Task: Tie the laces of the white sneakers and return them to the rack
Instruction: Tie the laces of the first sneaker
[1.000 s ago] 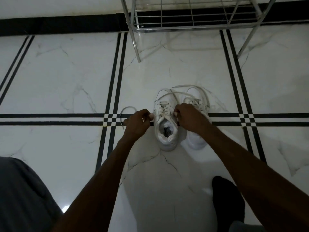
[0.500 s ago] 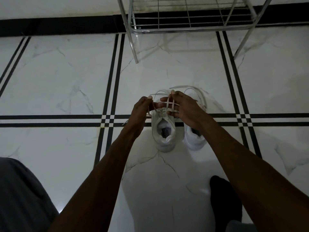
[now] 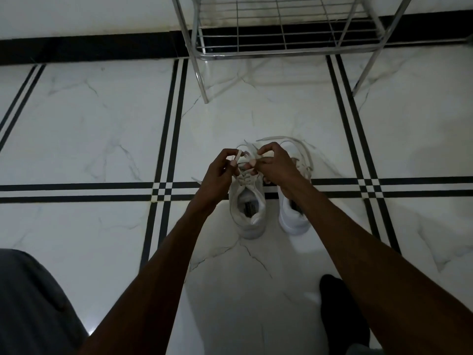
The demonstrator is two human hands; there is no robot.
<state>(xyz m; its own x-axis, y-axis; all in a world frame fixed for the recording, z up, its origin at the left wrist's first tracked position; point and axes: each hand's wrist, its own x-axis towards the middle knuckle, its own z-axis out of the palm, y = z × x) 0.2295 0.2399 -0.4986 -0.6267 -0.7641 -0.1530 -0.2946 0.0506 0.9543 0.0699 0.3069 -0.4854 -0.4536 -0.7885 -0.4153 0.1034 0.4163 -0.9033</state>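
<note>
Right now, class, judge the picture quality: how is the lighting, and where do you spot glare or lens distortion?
Head view: dim overall; the hands are dark against the white sneakers; glare on the floor near the bottom left; wide-angle bending of the rack legs.

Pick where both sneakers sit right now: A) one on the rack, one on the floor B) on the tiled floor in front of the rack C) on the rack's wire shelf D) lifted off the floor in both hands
B: both white sneakers stand side by side on the floor, short of the rack, while the left hand and right hand work the laces.
</note>
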